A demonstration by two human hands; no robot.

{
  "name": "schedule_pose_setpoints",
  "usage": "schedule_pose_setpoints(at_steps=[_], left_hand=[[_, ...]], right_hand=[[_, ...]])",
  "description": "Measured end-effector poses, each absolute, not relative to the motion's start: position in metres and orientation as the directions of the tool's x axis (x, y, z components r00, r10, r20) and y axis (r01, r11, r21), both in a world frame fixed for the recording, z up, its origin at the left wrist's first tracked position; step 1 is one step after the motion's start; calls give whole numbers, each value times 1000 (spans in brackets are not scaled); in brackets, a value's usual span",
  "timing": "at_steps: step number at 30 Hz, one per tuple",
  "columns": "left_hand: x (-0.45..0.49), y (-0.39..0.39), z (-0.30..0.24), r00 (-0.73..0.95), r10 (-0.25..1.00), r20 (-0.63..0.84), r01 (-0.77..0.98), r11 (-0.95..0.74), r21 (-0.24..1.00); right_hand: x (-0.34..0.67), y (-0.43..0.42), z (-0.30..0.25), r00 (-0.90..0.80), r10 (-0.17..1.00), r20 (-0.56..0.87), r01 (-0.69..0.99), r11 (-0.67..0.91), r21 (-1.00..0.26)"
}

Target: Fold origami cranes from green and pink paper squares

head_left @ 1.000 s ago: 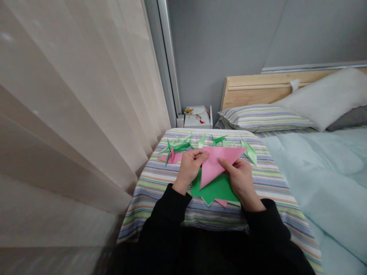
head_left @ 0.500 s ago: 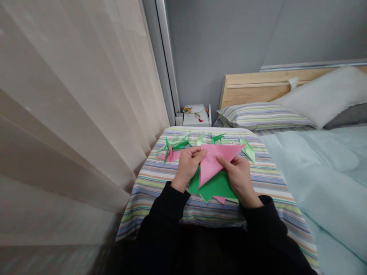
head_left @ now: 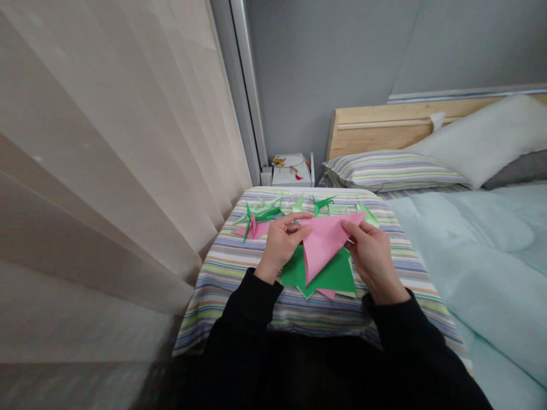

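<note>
A pink sheet of origami paper, folded into a triangle, is held up between both hands. My left hand pinches its upper left corner between thumb and fingers. On the other side my right hand grips the slanting edge, thumb on top and fingers behind. Beneath the pink paper lies a stack of green paper, with pink and pale green corners sticking out below. Farther back sit folded paper cranes: a pink one at the left, a dark green one in the middle, and a pale green one behind my right hand.
A striped cloth covers the small table. A beige curtain hangs close on the left. To the right is a bed with a pale blue quilt. Behind the table stands a white nightstand with small items on it.
My right hand has slid right and outward along the pink paper, toward its right corner. The paper has shifted slightly right and tilted. My left hand keeps its pinch on the corner.
</note>
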State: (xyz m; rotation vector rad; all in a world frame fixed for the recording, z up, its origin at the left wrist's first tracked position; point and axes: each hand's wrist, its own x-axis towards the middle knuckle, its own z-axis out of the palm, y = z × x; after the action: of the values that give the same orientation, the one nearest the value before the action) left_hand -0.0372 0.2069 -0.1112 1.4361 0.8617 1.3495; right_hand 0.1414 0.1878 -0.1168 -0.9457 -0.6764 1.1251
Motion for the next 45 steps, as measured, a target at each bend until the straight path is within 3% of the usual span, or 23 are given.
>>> schedule_pose_setpoints(at_steps=[10,17,23,28,32,35,38,41,45], left_hand=[[-36,206,-110,162,936,313,-154,-289,945],[-36,202,-108,158,926,342,-119,-326,938],[-35,204,-111,172,936,308,-134,-288,948],[-36,203,-111,361,917,170,-108,-140,984],[-41,203,-111,537,836,111,-132,-46,990],[-44,207,-112,419,881,219,-276,-106,955],[-43,210,-112,313,904,290,-300,-196,934],[-39,209,-110,253,920,299,-263,-232,937],[-37,208,-107,201,941,273,-247,-221,943]], right_hand=[[157,182,-97,406,908,108,-385,276,-881],[137,167,-100,213,977,-6,-335,67,-940],[145,176,-102,315,949,-8,-352,109,-930],[163,194,-86,372,925,75,-284,190,-940],[165,199,-69,195,977,90,-184,127,-975],[159,197,-63,-41,996,75,-55,72,-996],[151,195,-64,-209,974,91,116,117,-986],[144,195,-69,-277,955,109,219,173,-960],[139,195,-73,-276,956,101,238,170,-956]])
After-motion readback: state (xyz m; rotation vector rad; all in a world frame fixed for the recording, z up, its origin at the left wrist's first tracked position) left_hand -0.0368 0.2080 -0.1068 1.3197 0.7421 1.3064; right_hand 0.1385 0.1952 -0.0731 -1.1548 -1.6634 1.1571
